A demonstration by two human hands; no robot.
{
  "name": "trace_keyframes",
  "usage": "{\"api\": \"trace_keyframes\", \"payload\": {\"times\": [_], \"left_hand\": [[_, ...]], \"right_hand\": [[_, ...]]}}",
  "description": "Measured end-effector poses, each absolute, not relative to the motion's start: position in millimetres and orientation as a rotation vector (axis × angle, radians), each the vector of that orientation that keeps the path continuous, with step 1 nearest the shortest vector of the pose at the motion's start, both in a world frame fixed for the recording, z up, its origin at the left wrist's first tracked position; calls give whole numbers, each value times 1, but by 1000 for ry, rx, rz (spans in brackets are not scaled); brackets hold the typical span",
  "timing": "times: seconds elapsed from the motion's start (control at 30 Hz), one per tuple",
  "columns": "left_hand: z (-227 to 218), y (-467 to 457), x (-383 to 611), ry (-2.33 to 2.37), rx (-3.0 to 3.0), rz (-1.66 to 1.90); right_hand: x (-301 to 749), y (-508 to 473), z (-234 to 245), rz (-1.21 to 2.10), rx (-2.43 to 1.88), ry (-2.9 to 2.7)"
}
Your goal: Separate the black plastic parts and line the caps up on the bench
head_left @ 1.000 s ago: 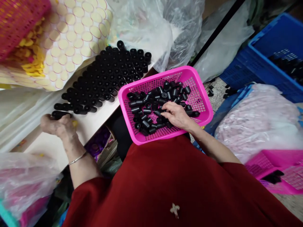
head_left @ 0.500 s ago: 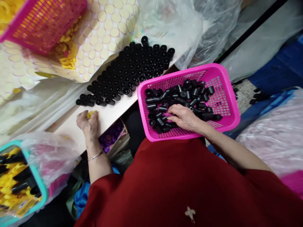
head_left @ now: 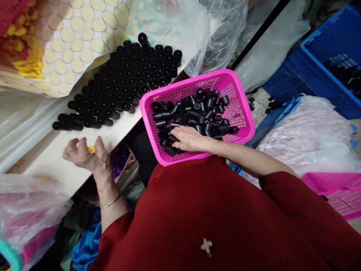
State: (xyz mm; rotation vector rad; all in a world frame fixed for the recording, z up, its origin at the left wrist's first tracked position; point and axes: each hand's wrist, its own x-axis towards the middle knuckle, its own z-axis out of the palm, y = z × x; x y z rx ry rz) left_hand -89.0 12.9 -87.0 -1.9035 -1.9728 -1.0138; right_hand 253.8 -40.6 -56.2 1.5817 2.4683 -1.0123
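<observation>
Over the white table edge, my left hand (head_left: 87,156) has its fingers curled and its thumb raised, with a small yellow ring-like plastic piece (head_left: 91,149) between them. My right hand (head_left: 188,138) reaches into a pink mesh basket (head_left: 245,124) at my lap. Its fingers and thumb are apart, touching the loose black plastic cylinders (head_left: 208,113) there. One short black cylinder lies between the fingertips and thumb; no firm grip on it shows. Beyond my left hand, many black tubes (head_left: 118,82) stand upright in close rows on the table.
Yellow pieces (head_left: 28,67) lie at the upper left on a sheet with pale ovals (head_left: 81,22). Clear plastic bags (head_left: 175,26) lie behind the tubes. A blue crate (head_left: 313,52) stands at right, near a stuffed plastic bag (head_left: 307,139). Below the table is a box of purple pieces (head_left: 120,160).
The view has shifted right. My left hand has turned and its fingers have loosened around the yellow piece. My right hand has moved slightly left within the basket.
</observation>
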Motion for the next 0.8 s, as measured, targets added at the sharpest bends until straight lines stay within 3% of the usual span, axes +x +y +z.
{"api": "trace_keyframes", "payload": {"times": [0.13,0.2,0.27,0.33,0.47,0.6,0.8], "left_hand": [[-72,6,-16,-1696,-2479,-1248],[-65,0,17,-1516,-2809,-1177],[-58,-4,41,-1344,-3065,-875],[-52,-5,57,-1242,-3203,-456],[-42,1,81,-1077,-3189,150],[-42,8,96,-890,-3100,380],[-53,17,95,-872,-3179,394]], "right_hand": [[248,-38,-54,-976,1649,2381],[255,-39,-58,-1097,1798,2392],[264,-43,-65,-1435,2007,2371],[272,-49,-71,-1994,2155,2225],[278,-61,-74,-2944,2149,1703],[278,-68,-68,-3349,2083,1367],[284,-72,-70,-3686,1854,896]]}}
